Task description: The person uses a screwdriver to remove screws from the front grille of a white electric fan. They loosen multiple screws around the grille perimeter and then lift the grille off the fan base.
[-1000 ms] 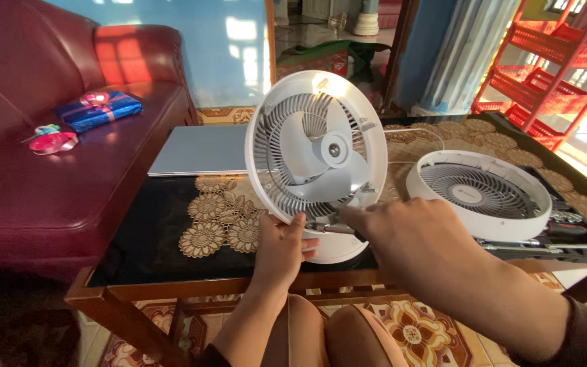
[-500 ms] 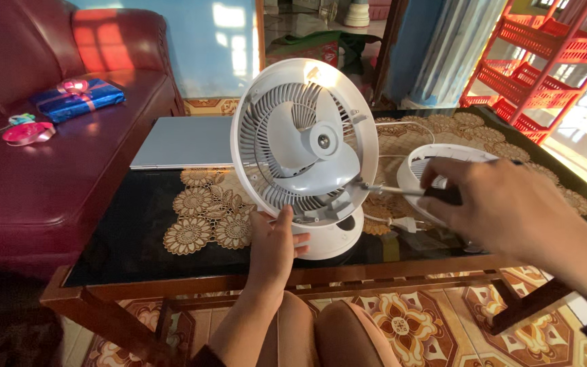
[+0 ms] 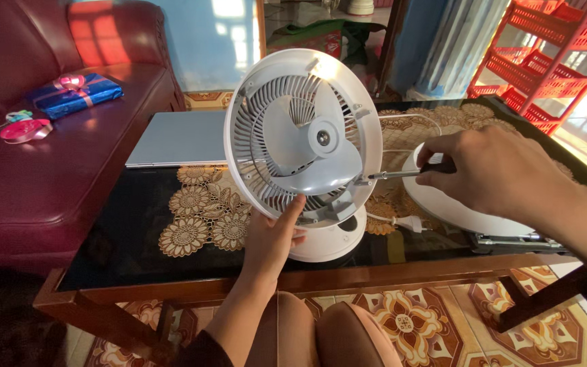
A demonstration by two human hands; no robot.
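Now we are steadying the white table fan [image 3: 304,143] with our left hand [image 3: 271,238], fingers curled up against the lower rim of its rear grille at about six o'clock on the ring, so that the head is not swinging while a tool is pressing on it. The palm is sitting just in front of the fan's round base [image 3: 327,241], which is standing near the front edge of the glass-topped table [image 3: 117,231].

Over at three o'clock our right hand [image 3: 504,173] is closing around the dark handle of a screwdriver [image 3: 402,173], holding it level, and its thin metal shaft is pointing straight in at the rim at roughly four o'clock, the tip touching or just beside a small tab there; we cannot tell whether it is seated in a screw. The blades are facing us bare, with no front cover on.

That cover, we judge, is the round white grille [image 3: 443,204] lying flat on the table behind our right hand, mostly hidden by it. A white cord with its plug [image 3: 402,221] is lying loose on the glass at about five o'clock from the fan, not connected to anything we can see.

Moving outward, lace doilies [image 3: 202,211] are spreading under the glass at nine o'clock, a closed grey laptop [image 3: 178,139] is resting beyond them, a dark red sofa [image 3: 42,170] is carrying a blue wrapped gift [image 3: 73,95], and a red rack [image 3: 545,41] is standing at one o'clock.
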